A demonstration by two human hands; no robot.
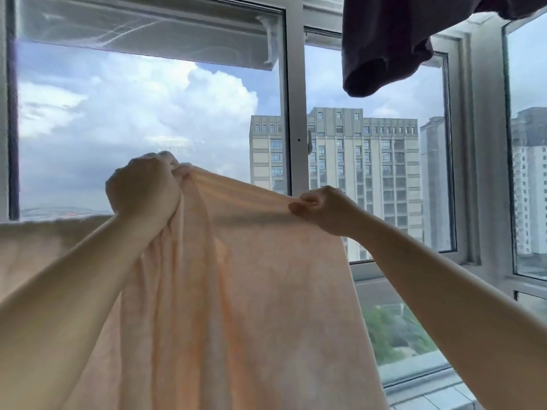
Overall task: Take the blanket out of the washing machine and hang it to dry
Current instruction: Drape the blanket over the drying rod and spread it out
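Observation:
A pale peach blanket hangs in front of me, held up at chest height before the window. My left hand grips a bunched part of its top edge in a fist. My right hand pinches the same edge farther right, so the cloth is stretched taut between the two hands. More of the blanket trails off to the lower left. No rail or line under the blanket is visible.
A dark purple garment hangs from above at the upper right. White window frames stand straight ahead, with tower blocks and sky beyond the glass.

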